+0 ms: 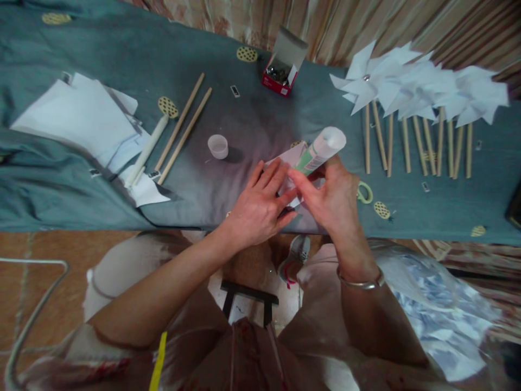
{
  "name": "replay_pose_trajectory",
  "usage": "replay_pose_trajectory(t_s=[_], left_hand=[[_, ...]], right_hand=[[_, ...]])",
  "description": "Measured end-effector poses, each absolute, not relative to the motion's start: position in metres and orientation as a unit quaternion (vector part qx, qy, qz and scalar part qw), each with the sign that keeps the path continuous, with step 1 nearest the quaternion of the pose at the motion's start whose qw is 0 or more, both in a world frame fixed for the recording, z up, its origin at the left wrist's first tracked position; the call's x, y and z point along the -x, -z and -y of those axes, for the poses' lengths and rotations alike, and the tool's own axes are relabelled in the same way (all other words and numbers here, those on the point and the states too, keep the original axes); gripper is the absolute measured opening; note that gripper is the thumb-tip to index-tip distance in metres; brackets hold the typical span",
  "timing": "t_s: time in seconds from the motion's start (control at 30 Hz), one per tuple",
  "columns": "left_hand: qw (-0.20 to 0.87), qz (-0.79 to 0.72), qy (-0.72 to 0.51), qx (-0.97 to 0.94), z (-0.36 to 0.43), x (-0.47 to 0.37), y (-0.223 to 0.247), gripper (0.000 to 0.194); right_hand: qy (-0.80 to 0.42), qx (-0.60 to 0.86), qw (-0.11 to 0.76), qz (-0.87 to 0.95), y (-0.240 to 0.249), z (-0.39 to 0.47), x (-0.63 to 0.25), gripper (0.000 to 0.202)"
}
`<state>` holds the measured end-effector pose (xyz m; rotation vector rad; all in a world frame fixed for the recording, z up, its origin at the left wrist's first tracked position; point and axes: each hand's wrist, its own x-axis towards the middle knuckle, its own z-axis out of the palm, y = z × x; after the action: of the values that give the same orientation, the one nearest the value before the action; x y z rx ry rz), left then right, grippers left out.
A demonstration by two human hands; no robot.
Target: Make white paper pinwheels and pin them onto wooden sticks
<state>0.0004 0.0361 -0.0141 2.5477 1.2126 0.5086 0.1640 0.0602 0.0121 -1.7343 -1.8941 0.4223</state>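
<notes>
My right hand point(331, 195) is closed around a white and green glue stick point(321, 147), which is tilted with its far end up and to the right. Its lower end is down at a small piece of white paper point(293, 156); the contact itself is hidden by my fingers. Fingers stretched out, my left hand point(266, 203) lies flat on that paper. A round white cap point(218, 146) stands on the cloth to the left. Just right of my right hand, the light green handle of what look like scissors point(364, 193) shows in part.
White paper sheets point(85, 117) and wooden sticks point(185, 136) lie at left, with a long whitish rod point(147, 151). A red box point(280, 76) of small metal pieces stands open at the back. Several white paper pinwheels point(419, 84) on sticks lie right. Patterned teal cloth point(252, 114) covers the table.
</notes>
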Motion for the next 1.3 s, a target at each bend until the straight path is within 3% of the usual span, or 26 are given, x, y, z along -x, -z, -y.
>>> replay_pose_trajectory(t_s=[0.87, 1.3], left_hand=[[0.138, -0.413, -0.174, -0.883, -0.0385, 0.0013, 0.0166, 0.042], [0.146, -0.416, -0.175, -0.88, -0.0377, 0.0025, 0.0148, 0.041]], right_hand=[[-0.131, 0.658, 0.194, 0.715, -0.0179, -0.053, -0.1674, 0.03], [-0.106, 0.643, 0.23, 0.723, -0.0135, -0.0503, -0.1728, 0.027]])
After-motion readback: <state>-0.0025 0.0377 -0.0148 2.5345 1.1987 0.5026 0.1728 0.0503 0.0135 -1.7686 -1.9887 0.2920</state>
